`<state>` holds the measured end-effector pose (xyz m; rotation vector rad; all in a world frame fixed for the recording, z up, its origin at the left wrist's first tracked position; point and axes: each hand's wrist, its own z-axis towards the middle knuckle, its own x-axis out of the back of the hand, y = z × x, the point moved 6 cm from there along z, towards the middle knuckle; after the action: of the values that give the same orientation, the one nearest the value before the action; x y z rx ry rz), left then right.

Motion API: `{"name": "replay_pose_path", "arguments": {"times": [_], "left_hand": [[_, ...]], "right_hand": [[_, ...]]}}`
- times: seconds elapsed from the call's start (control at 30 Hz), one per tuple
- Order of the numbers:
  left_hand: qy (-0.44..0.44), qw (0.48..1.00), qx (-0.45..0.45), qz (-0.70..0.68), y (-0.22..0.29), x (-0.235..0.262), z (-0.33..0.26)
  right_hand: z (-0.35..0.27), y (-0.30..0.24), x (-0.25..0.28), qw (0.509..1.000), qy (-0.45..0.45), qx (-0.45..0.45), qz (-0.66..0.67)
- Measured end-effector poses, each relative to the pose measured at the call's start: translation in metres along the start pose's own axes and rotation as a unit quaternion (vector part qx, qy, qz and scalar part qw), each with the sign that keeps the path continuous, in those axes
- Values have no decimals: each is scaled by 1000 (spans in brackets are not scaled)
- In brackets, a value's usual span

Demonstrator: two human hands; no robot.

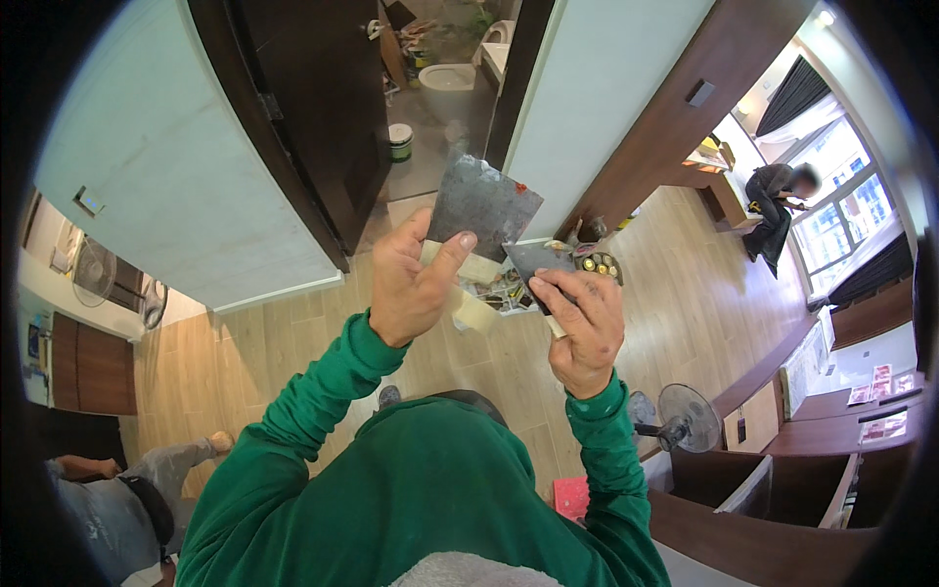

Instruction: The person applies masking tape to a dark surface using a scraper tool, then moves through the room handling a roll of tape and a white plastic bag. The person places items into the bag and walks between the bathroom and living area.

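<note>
My left hand (406,279) is closed round the pale handle of a wide putty knife (484,205). Its dark, flat blade points up and away, with whitish smears along the far edge and a red spot at one corner. In my right hand (585,328) is a second, narrower putty knife (536,257); its dark blade angles toward the first, and a bit of light handle shows under my fingers. The two blades are close together; whether they touch I cannot tell. Beneath them a jumble of small tools (501,293) is partly hidden by my hands.
A dark door (318,108) opens on a bathroom with a toilet (450,78) and a bucket (399,142). On my right stand a fan (685,416) and open cabinets (792,489). One person (773,201) is by the window, another (117,509) at lower left.
</note>
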<state>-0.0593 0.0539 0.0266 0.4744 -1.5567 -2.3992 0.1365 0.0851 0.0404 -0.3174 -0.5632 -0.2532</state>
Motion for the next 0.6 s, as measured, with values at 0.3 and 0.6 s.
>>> {"name": "replay_pose_path", "arguments": {"times": [0.3, 0.6], "left_hand": [[21, 957, 207, -200, -33, -8, 6], [26, 932, 244, -266, -24, -13, 3]], "right_hand": [[-10, 13, -2, 990, 116, -74, 26], [-30, 18, -26, 997, 20, -65, -44]]}}
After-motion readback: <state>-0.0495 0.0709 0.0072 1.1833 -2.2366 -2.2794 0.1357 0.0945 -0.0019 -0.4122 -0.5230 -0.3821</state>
